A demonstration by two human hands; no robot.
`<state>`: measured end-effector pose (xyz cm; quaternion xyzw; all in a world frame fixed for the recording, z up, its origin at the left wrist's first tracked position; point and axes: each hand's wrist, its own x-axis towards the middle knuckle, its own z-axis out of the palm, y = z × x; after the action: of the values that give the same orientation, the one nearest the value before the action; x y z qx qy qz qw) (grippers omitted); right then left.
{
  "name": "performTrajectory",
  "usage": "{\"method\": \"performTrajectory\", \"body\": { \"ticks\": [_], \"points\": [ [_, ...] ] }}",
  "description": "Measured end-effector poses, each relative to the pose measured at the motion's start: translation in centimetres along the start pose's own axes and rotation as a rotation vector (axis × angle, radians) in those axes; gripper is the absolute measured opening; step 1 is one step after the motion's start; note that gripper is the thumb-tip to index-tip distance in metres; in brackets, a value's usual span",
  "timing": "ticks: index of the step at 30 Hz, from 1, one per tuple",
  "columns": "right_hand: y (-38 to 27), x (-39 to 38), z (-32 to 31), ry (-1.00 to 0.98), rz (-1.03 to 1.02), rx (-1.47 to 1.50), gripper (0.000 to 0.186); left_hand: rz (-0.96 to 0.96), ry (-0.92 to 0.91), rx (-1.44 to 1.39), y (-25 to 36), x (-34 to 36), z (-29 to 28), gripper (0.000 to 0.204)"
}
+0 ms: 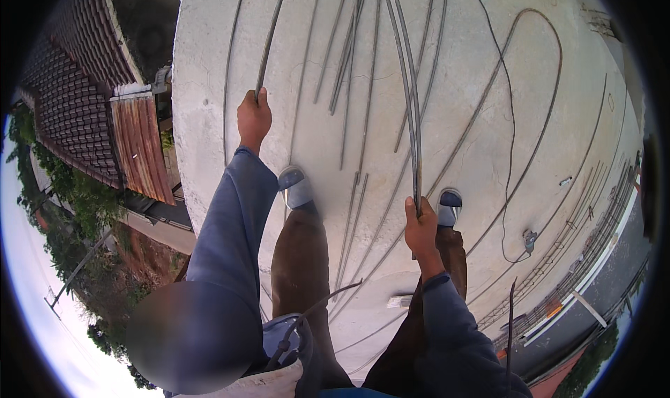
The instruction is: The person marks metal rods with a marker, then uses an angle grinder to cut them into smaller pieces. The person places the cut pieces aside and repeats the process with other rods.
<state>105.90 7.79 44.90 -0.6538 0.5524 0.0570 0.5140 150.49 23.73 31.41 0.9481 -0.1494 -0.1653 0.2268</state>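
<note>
My left hand [254, 121] is closed around a steel reinforcing bar [273, 32], its thumb along the bar, which runs up out of view at the top. Lower and to the right, my right hand [422, 235] grips a pair of long steel bars [413, 112] pressed together near their lower end. These two bars spread slightly apart farther up and also leave the top of the view. Both arms wear blue-grey sleeves. My feet stand apart on the pale concrete slab [199, 129], with several loose bars [373, 91] lying between and beyond them.
A bar bent into a long loop [560, 53] lies at the right. Near it, a dark cord [511, 112] trails to a small power tool [530, 241]. Tied bar cages [569, 227] line the far right. At left the slab edge drops beside a tiled roof [77, 112].
</note>
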Motion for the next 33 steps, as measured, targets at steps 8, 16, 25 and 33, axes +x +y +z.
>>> {"method": "performTrajectory", "body": {
  "ticks": [8,16,25,33],
  "points": [
    [4.0,-6.1,10.4,-0.05,0.173,0.165,0.048,0.03,-0.071,0.235,-15.4,2.0,7.7,0.039],
    [6.9,-5.6,8.6,-0.044,0.281,0.162,0.045,0.271,-0.097,0.163,0.4,2.5,15.2,0.051],
    [5.8,-2.3,6.7,-0.138,0.348,0.19,0.051,0.205,-0.219,0.143,7.7,5.6,21.4,0.063],
    [4.2,-1.3,5.7,-0.251,0.405,0.133,0.047,0.146,-0.39,0.141,8.7,7.5,20.9,0.062]
  ]
}}
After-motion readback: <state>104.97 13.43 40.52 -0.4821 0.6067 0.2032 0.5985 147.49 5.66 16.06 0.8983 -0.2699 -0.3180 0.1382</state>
